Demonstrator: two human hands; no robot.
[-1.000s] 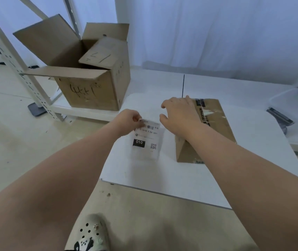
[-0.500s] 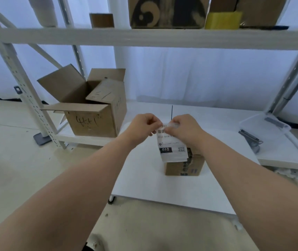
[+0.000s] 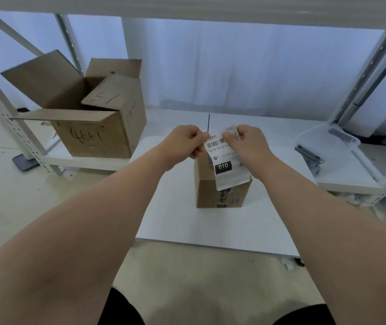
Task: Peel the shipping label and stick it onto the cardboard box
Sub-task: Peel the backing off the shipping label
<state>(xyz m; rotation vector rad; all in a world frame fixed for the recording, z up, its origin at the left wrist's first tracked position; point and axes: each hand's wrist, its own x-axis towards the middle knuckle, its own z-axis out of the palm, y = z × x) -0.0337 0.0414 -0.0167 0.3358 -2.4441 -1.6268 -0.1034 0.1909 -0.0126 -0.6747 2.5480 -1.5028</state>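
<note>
The left hand [image 3: 185, 143] is closed in a pinch on the upper left corner of the shipping label [image 3: 224, 160], and the upper right corner is pinched by the right hand [image 3: 246, 143]. The label is held upright in the air, hanging in front of the upper part of the small cardboard box [image 3: 220, 195], which stands closed on the white surface [image 3: 182, 221]. At the right-hand corner a thin layer appears to be lifted away from the sheet, so the peel is judged to be only just started; whether the backing has really come free there cannot be told. No part of the label is seen to be stuck to the box. The rest of the peel, the placing of the label on a face of the box and the pressing down are judged to be left to do.

On the front of the larger open box [image 3: 98, 134] at the far left, dark handwritten marks are seen, perhaps "4+1", though this is not certain. On the label a barcode is printed, with "010-010-L" below it before the right hand covers the line, and "010" in white on a black block lower down. The small print at its top is too fine to be read. The dark and blue printing on the small box's front is blurred and partly hidden.
</note>
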